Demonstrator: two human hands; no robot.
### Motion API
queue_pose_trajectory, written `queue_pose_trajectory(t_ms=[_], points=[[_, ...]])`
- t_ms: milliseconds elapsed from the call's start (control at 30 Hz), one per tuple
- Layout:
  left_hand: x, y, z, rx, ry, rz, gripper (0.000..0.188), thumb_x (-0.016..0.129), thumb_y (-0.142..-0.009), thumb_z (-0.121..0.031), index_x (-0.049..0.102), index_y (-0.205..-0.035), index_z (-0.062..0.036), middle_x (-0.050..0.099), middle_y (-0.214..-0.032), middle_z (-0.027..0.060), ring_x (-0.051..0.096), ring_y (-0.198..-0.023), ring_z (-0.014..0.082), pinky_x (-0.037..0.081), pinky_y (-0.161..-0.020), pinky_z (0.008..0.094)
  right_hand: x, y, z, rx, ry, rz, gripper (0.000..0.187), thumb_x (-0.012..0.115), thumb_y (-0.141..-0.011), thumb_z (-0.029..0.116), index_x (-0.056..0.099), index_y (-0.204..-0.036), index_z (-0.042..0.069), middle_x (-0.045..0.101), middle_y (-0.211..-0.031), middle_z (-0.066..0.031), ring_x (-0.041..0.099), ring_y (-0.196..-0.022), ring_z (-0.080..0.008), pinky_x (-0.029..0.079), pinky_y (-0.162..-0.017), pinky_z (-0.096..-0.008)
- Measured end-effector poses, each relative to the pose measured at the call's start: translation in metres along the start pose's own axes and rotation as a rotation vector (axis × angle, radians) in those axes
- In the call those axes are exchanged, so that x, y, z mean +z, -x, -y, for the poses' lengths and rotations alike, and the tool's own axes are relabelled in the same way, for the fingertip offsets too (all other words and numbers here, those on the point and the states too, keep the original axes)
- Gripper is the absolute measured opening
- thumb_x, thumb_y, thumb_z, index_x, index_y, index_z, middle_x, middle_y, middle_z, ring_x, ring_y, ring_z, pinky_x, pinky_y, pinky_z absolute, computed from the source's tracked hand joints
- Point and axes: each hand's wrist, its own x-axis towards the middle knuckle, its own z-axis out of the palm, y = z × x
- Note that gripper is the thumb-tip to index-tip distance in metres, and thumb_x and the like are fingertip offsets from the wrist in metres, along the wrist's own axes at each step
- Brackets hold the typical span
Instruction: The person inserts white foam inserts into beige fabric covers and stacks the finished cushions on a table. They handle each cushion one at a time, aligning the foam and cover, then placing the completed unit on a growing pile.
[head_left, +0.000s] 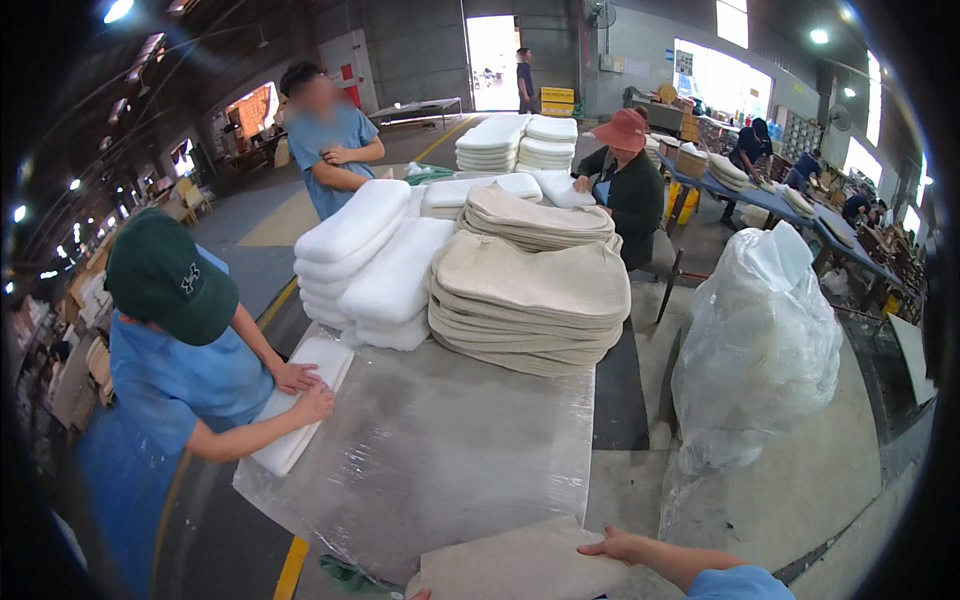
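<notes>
At the lower edge lies a beige fabric cover [515, 560], partly on the near end of the plastic-wrapped table. My right hand [615, 546] grips its right side, with a fingertip on top and the other fingers mostly out of sight. Only a sliver of my left hand [422, 594] shows at the cover's lower left, so its fingers cannot be read. Ahead stands a tall stack of beige covers [530, 300], with another beige stack [540, 217] behind it. White foam pads [350, 225] are piled to their left.
The table [460, 430] is wrapped in clear film. At its left a co-worker in a green cap [172, 275] presses both hands on a white pad [305, 405]. Two more people stand at the far side. A large clear plastic bag [757, 340] stands at the right.
</notes>
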Motion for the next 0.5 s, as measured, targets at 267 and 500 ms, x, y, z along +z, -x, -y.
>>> queue_pose_trajectory(t_ms=[267,500], points=[[-0.005,-0.059,0.002,-0.119,0.229,0.010,0.056,0.061,-0.104,-0.041,0.056,-0.145,-0.0029,0.060,-0.146,0.0196,0.056,-0.135,0.0358,0.044,-0.114,0.0510,-0.001,-0.036,0.007,-0.055,-0.046,0.054,0.124,0.077,-0.083,0.070,0.024,-0.163,-0.009,0.038,-0.164,-0.0249,0.041,-0.150,-0.0321,0.035,-0.122,-0.0409],[-0.033,-0.073,0.005,-0.065,0.894,0.229,0.050,0.061,-0.104,-0.036,0.060,-0.141,-0.0034,0.064,-0.142,0.0166,0.059,-0.131,0.0331,0.047,-0.111,0.0508,0.014,-0.025,0.002,-0.270,-0.431,0.168,0.081,0.066,-0.101,0.053,0.043,-0.155,-0.004,0.054,-0.151,-0.0189,0.057,-0.134,-0.0289,0.048,-0.110,-0.0411]])
